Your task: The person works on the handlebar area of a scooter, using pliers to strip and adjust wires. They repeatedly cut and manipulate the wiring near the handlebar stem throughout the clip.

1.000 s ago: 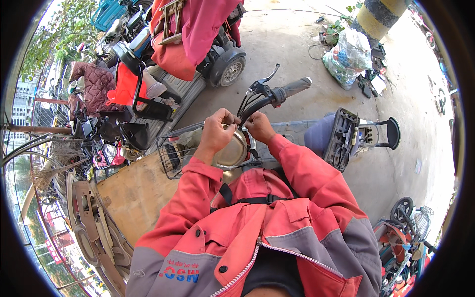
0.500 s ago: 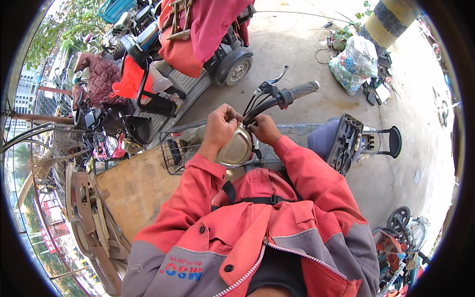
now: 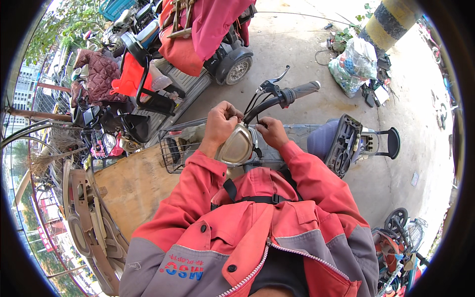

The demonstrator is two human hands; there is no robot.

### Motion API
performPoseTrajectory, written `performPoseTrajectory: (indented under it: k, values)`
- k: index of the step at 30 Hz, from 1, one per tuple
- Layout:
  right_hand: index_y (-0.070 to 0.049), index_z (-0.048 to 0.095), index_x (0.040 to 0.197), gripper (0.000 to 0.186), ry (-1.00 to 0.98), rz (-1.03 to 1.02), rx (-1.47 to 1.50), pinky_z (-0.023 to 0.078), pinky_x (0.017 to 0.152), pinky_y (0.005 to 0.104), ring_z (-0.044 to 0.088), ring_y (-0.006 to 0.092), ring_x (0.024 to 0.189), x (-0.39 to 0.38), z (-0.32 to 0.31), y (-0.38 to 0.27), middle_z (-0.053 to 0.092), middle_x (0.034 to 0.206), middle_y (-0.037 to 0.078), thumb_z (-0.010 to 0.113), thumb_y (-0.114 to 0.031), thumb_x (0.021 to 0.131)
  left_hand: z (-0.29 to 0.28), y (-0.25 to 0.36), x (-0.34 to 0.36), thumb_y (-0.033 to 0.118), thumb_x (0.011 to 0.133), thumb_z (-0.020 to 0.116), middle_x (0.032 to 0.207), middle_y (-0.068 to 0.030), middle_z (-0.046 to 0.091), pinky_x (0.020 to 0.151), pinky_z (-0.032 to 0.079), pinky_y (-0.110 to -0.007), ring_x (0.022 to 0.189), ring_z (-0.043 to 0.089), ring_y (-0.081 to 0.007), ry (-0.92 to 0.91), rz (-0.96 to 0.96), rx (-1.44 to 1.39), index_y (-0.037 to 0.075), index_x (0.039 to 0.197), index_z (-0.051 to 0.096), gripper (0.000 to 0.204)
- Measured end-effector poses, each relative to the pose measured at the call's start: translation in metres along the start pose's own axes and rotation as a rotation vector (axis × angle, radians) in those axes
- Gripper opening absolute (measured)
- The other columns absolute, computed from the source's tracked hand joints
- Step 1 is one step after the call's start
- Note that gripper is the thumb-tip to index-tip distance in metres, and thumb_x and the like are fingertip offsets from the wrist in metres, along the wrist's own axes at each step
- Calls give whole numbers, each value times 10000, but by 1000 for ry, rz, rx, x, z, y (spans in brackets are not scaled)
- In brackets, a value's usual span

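Observation:
An electric scooter stands before me, its handlebar (image 3: 267,105) curving up to a grey grip (image 3: 306,89). Black cables (image 3: 251,104) run from the brake lever (image 3: 281,75) down to the rounded beige headlight housing (image 3: 236,146). My left hand (image 3: 220,124) is closed in a pinch just above the housing, close to the handlebar's base; what its fingertips hold is hidden. On the other side of the bar my right hand (image 3: 273,132) has thumb and forefinger pinched together, a little apart from the bar. Whatever lies between those fingers is too small to name.
A wire basket (image 3: 170,148) adjoins the scooter by a wooden board (image 3: 131,185). Beyond stands a loaded cart with a red cloth (image 3: 217,29) and a wheel (image 3: 239,70). A bag of bottles (image 3: 354,67) leans by a striped post (image 3: 391,24). A blue-grey seat (image 3: 321,141) lies right.
My right hand has drawn slightly to the right, away from the handlebar's base. My left hand stays in nearly the same place, still pinched.

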State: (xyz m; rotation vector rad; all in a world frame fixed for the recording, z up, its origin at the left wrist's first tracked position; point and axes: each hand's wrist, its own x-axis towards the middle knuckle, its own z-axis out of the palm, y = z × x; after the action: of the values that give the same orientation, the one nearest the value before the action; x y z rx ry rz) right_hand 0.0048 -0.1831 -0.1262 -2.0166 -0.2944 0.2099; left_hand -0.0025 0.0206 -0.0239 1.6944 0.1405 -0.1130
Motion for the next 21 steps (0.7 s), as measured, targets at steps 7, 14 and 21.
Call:
performPoseTrajectory:
  k: [7, 14, 21]
  values:
    - [11, 685, 935, 210, -9, 42, 18, 510, 688, 423, 661, 394, 776, -10, -5, -9, 668, 830, 227, 683, -189, 870, 0, 2, 0, -122, 816, 517, 833, -94, 703, 643, 522, -234, 717, 636, -84, 12, -2, 38, 5, 851, 550, 136]
    - [18, 674, 934, 211, -35, 93, 107, 497, 660, 391, 650, 363, 719, -25, -16, -12, 655, 794, 217, 686, -184, 877, 1, 3, 0, -121, 817, 509, 820, -91, 701, 624, 521, -233, 693, 639, -88, 10, 10, 60, 2, 854, 554, 136]
    - [5, 695, 954, 204, 97, 48, 86, 517, 696, 397, 673, 350, 784, -21, -17, -15, 678, 861, 209, 701, -174, 858, 0, 0, 1, -121, 817, 511, 833, -103, 707, 653, 547, -250, 718, 662, -105, -10, -10, 67, -1, 856, 555, 133]
